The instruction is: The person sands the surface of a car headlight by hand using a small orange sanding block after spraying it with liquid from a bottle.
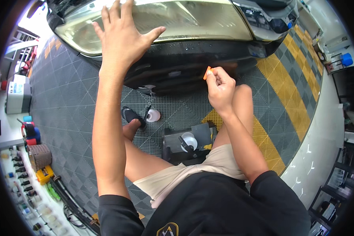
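A black shirt (232, 208) sits nearest; beyond it, the left hand (124, 39) spreads its fingers over the yellowed headlight (200, 19), perhaps bracing, while the right hand's (221, 88) fingers pinch a small orange piece (207, 73) before the dark bumper (173, 59), seemingly for fine control.

Bottles (21, 170) stand left of grey-and-yellow floor tiles (281, 84).

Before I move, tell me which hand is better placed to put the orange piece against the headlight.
Probably the right hand: it pinches the orange piece, while the left hand is spread over the headlight.
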### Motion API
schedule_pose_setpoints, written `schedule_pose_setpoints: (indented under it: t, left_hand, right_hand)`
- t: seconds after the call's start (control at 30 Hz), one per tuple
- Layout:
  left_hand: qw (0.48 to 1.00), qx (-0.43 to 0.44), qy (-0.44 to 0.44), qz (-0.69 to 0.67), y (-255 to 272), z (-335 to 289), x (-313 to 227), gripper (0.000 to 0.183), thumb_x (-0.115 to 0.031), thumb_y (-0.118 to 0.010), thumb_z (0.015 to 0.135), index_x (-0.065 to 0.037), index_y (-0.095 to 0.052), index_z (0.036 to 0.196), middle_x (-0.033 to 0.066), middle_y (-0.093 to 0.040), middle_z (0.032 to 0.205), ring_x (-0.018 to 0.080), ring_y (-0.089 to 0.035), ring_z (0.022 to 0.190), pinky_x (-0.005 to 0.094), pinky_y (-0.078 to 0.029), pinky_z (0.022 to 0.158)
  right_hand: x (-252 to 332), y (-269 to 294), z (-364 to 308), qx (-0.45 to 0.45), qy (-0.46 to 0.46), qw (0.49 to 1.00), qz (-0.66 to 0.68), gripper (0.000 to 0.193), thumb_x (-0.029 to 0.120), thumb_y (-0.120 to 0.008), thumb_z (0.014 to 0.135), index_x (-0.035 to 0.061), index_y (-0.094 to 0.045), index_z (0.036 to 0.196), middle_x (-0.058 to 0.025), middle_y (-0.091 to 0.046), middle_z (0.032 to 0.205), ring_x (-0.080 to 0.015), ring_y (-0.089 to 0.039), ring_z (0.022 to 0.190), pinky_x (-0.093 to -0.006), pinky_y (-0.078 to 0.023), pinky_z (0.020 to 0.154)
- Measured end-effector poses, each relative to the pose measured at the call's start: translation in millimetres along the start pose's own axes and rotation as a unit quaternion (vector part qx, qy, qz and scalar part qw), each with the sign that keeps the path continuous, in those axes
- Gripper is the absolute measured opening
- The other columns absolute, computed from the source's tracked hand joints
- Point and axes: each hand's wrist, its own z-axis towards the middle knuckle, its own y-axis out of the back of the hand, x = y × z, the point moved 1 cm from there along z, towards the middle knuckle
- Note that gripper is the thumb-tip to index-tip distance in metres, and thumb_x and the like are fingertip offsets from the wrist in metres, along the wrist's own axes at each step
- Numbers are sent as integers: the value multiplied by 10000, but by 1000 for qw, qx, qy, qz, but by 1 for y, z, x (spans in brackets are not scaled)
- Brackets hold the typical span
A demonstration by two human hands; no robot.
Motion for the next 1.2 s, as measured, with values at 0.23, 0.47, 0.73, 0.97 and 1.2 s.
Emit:
schedule_pose_setpoints:
  t: [0.23,0.47,0.73,0.97,1.2]
  left_hand:
    - [999,-26,-1,19,0,1,-10,1024,-631,-854,786,-73,-473,1555,259,-410,1645,484,-293,1563,674,-204,1256]
    - [1000,-29,-8,0,0,6,-17,1056,-609,-895,744,-3,-488,1506,273,-466,1572,461,-379,1503,632,-227,1250]
    - [1000,-24,5,-13,-4,8,-17,1064,-610,-907,725,29,-499,1472,275,-488,1524,455,-415,1467,638,-233,1238]
    - [999,-41,-18,-29,-5,1,-6,1023,-604,-896,746,-43,-507,1507,257,-455,1581,445,-372,1518,689,-189,1236]
    - [997,-61,-7,-41,-9,4,-7,1010,-601,-912,721,-54,-535,1480,232,-473,1569,439,-392,1500,690,-174,1239]
  right_hand:
    - [-77,8,-54,53,-130,989,38,230,20,-630,1001,-2,-576,779,47,-494,585,10,-420,546,-245,-304,480]
    - [-83,12,-29,81,-126,988,32,230,29,-634,1002,-1,-582,780,56,-481,601,8,-395,565,-255,-284,492]
    - [-85,13,-38,114,-177,977,39,243,58,-630,1020,-4,-603,786,63,-480,613,9,-398,588,-253,-286,510]
    - [-93,10,-37,114,-173,978,36,241,57,-632,1020,-6,-595,789,65,-466,618,8,-387,596,-257,-283,511]
    - [-100,5,-37,117,-181,976,28,258,53,-639,1015,1,-569,772,65,-451,621,5,-375,600,-260,-277,514]
